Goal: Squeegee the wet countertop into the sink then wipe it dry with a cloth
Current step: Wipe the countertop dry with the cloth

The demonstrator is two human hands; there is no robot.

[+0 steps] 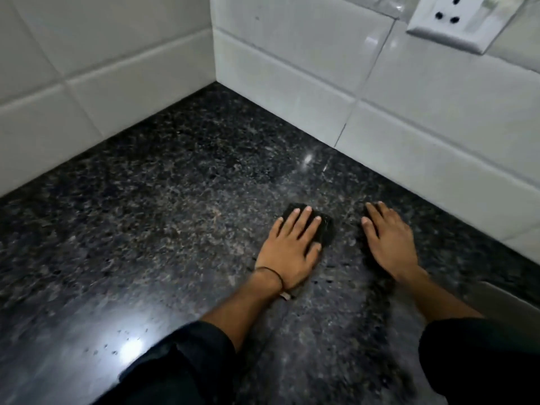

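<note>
A dark speckled granite countertop point(163, 200) fills the head view and runs into a tiled corner. A small black cloth point(326, 229) lies flat on it near the middle. My left hand point(292, 247) presses down on the cloth with its fingers spread, and only the cloth's far and right edges show. To the right, my right hand point(388, 241) rests flat on the bare stone, palm down, holding nothing. A few small droplets point(327, 280) sit on the stone just behind my left hand. No squeegee is in view.
White wall tiles point(292, 68) border the counter at the back and right. A white power socket point(458, 21) is mounted on the wall at top right. A grey metal edge point(514, 302), possibly the sink rim, shows at the right. Light glares off the stone point(131, 346) at lower left.
</note>
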